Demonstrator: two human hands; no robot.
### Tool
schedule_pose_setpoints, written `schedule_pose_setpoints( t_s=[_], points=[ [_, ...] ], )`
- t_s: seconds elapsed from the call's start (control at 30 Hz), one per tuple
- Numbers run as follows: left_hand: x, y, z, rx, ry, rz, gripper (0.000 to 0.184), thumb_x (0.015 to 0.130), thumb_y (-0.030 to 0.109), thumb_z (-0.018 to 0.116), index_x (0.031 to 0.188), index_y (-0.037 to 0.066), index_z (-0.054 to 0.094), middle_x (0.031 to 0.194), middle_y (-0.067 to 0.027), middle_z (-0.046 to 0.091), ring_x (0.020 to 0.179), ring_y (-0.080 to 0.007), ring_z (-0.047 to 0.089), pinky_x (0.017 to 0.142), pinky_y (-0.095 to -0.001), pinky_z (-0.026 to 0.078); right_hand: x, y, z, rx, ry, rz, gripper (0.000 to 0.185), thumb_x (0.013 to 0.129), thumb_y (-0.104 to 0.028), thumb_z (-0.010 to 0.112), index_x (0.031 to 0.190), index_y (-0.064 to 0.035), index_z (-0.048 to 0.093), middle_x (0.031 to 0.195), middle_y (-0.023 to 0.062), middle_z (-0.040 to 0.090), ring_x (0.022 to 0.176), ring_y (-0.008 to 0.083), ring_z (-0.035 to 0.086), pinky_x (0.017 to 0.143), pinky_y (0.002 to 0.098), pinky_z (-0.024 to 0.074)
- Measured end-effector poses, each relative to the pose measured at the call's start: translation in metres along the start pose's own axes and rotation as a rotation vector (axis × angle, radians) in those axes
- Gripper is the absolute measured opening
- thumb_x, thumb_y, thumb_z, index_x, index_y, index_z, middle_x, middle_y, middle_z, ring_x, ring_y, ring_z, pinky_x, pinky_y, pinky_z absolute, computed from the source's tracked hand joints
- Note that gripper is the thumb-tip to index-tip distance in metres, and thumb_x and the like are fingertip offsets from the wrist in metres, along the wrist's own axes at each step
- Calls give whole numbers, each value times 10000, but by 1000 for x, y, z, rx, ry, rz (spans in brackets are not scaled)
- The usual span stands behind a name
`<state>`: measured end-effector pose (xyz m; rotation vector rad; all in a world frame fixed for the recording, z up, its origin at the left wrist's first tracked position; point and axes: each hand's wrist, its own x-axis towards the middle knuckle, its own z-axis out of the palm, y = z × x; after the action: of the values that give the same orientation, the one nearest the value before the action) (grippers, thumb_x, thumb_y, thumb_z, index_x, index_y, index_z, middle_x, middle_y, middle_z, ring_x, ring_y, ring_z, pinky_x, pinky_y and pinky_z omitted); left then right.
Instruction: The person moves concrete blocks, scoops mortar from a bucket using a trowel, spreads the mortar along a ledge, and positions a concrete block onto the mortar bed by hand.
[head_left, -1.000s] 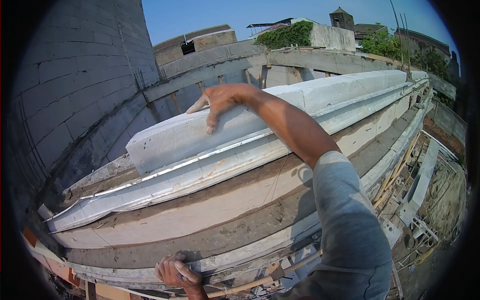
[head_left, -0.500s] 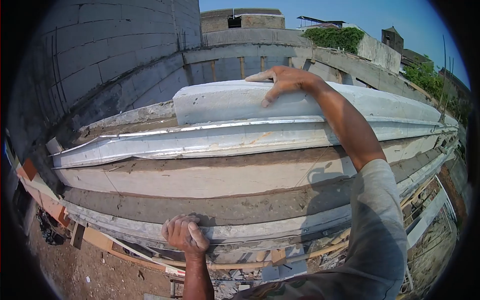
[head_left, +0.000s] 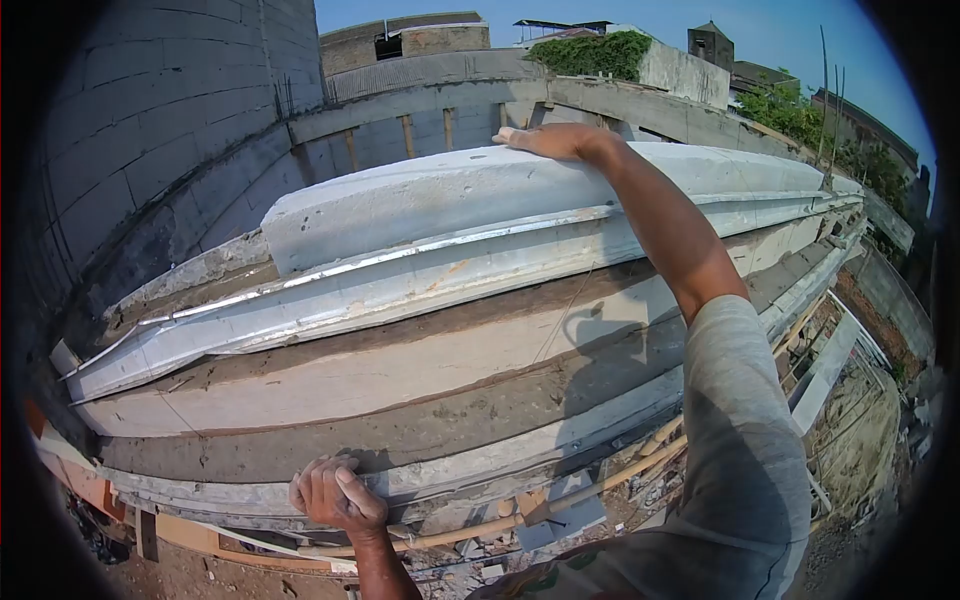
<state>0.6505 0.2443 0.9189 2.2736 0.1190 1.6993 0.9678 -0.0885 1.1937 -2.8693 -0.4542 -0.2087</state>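
Stepped ledges with a pale moulding (head_left: 400,285) run across the view. On the upper step sit whitish blocks (head_left: 370,210) in a row. My right hand (head_left: 548,141) lies flat on top of these blocks, fingers stretched to the left, holding nothing. Lower down, my left hand (head_left: 338,494) is curled over the edge of the lowest ledge (head_left: 450,475), its fingers bent round the rim and thumb on top. Between them are a beige band (head_left: 330,385) and grey mortar strips.
A tall grey block wall (head_left: 180,110) rises at the left. Thin upright rods (head_left: 832,110) stand at the right. Beneath the ledges are a bamboo pole (head_left: 600,487), boards and rubble on the ground. Beyond are buildings and greenery (head_left: 590,57).
My right hand has shifted from the blocks' front top edge to lying flat on their top. My left hand stays on the lowest ledge. The view has swung and tilted.
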Motion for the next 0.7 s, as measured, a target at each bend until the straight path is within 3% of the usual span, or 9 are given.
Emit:
schedule_pose_setpoints(
  t_s=[0.1,0.17,0.2,0.37,0.47,0.53,0.57,0.7],
  points=[
    [1,0,0,-35,-12,13,349,926,211,397,674,73,594,720,-80,619,773,-281,593,883,-423,367,0,5,-7,41,-109,-5,997,805,-846,281,1412,-77,464,1479,212,387,1395,355,333,1138,433,256],
    [2,0,0,-33,-1,12,341,921,206,403,665,75,585,717,-81,614,776,-284,595,884,-422,365,-25,-25,-20,-64,-49,109,1009,792,-860,280,1417,-88,460,1478,218,385,1393,356,336,1135,439,257],
    [2,-1,-2,-25,-8,12,340,919,206,404,660,78,582,712,-80,613,775,-283,596,886,-420,363,-22,-29,-23,-94,-20,57,949,810,-846,259,1409,-145,484,1476,219,387,1391,361,338,1133,447,263],
    [4,-1,-4,5,-19,33,324,908,202,413,652,92,580,685,-71,608,766,-275,602,890,-413,357,32,-71,-70,-22,226,-345,868,870,-786,182,1489,-199,343,1514,198,324,1423,363,270,1173,454,200],
    [5,-2,-2,-7,5,44,316,906,200,420,655,100,583,668,-58,606,761,-267,606,885,-417,357,41,-121,-74,99,138,-333,810,904,-739,152,1512,-219,280,1527,187,302,1438,354,233,1178,460,183],
    [5,-4,-5,-33,-7,40,301,905,198,441,662,105,590,669,-44,609,761,-252,608,888,-412,351,61,-120,14,-122,55,-213,815,900,-745,156,1509,-220,293,1521,193,313,1431,354,256,1164,478,209],
    [4,-5,-7,-36,-18,45,293,903,199,450,666,105,593,674,-41,612,764,-247,607,889,-409,348,44,-129,26,-85,-58,-193,814,901,-744,160,1509,-219,294,1520,194,316,1428,354,263,1163,482,203],
    [1,-10,-9,-40,-26,18,244,880,198,500,683,104,610,716,-32,623,781,-225,605,898,-396,335,47,-137,25,-34,-319,-198,820,899,-748,179,1508,-213,298,1522,175,326,1432,344,259,1161,484,190]
  ],
)
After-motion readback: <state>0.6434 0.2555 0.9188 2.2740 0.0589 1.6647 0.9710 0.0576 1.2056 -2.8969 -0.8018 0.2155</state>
